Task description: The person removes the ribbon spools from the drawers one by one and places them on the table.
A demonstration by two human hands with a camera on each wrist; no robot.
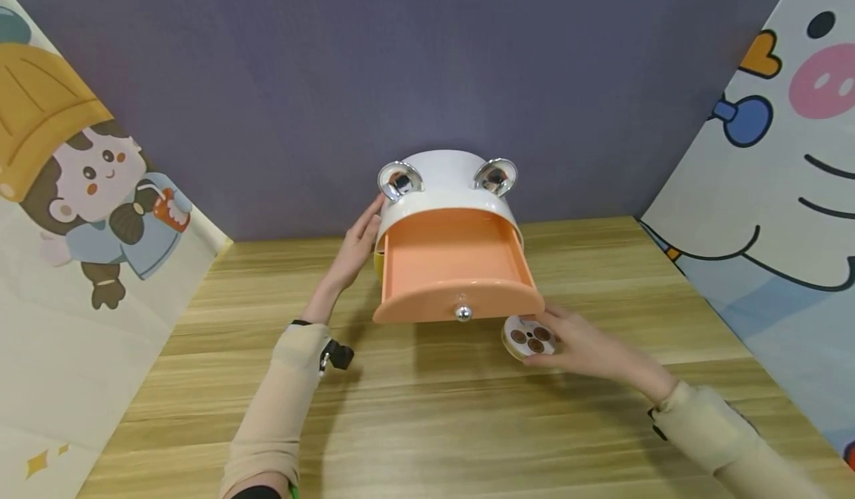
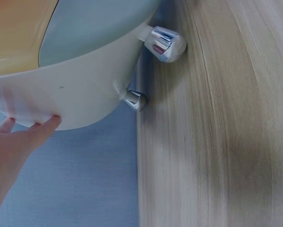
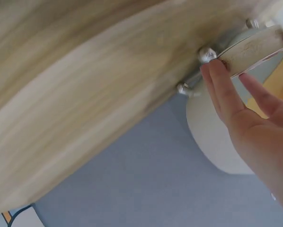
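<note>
A white rounded box [image 1: 449,176] with two silver eye-like rings stands toward the back of the table, its orange drawer [image 1: 461,300] pulled out. My left hand [image 1: 357,250] rests its fingertips on the box's left side; the left wrist view shows that hand [image 2: 11,151] against the white shell [image 2: 84,90]. Below the drawer's right corner, my right hand [image 1: 577,343] holds a small round case [image 1: 530,338] with brown circles by its edge. In the right wrist view the right hand's fingers [image 3: 226,92] grip the case's rim [image 3: 252,49].
The wooden table [image 1: 427,425] meets a grey-blue back wall [image 1: 427,76]. Cartoon-printed panels flank it, a figure in a yellow hat [image 1: 100,172] at left and a pig-nosed one [image 1: 824,83] at right. The box has silver feet [image 2: 166,45].
</note>
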